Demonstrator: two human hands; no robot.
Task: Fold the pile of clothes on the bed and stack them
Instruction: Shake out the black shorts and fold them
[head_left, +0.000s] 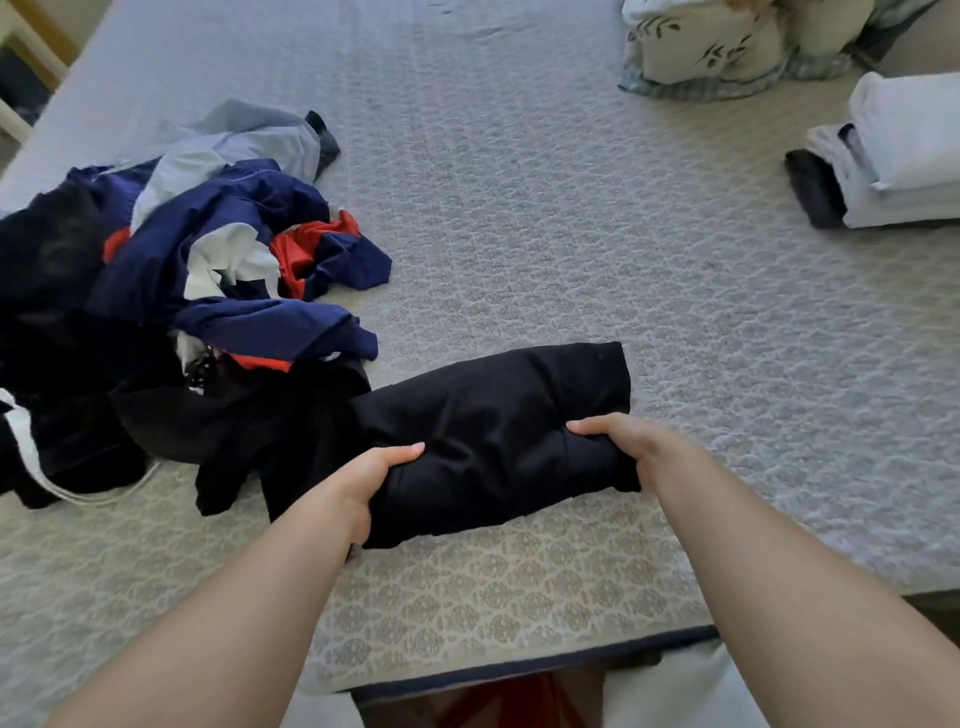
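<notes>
Both ends of a folded black garment (493, 436) are clenched in a two-handed grip: the left hand (363, 488) is curled round its near left end with the thumb laid on top, and the right hand (631, 449) is curled round its right end, thumb likewise on top. The fingers of both hands are hidden beneath the cloth. The garment is held low over the near part of the bed (571, 234); whether it touches the patterned bedspread cannot be told.

Just to its left, an unfolded pile of clothes (197, 291) is spread over the left side of the bed, with dark blue, red, white, pale blue and black pieces tangled together. The pile's nearest black piece is touched or overlapped by the held garment's left end; the boundary between the two dark cloths is hard to make out. A white drawstring (78, 493) trails from the pile's near left edge.

At the far right, well apart, a stack of folded clothes (893, 156) is seen, white and pale pieces above with a dark one at its left side; it is cut off by the right edge. Beyond it, leaf-printed bedding (706, 47) is cut off at the top.
</notes>
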